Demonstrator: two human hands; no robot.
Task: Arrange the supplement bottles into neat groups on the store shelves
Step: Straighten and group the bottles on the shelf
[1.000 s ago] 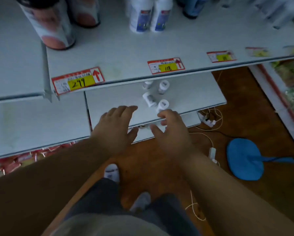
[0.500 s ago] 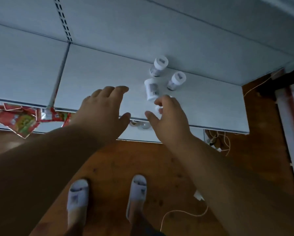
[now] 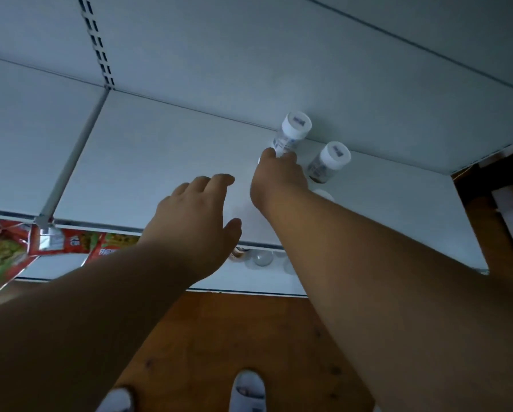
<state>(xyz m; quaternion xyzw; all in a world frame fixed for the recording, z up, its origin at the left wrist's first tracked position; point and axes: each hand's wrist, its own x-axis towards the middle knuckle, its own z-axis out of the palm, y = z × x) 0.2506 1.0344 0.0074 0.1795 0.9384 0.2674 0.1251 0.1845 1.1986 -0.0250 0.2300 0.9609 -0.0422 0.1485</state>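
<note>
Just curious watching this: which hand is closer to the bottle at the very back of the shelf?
The right hand: its fingertips reach the back bottle at its lower side. The left hand hovers open over the shelf, well short and to the left.

I get one head-worn view, looking forward and steeply down over both forearms, close above the pale shelf (image 3: 160,162), with wooden floor (image 3: 219,337) beneath.
</note>
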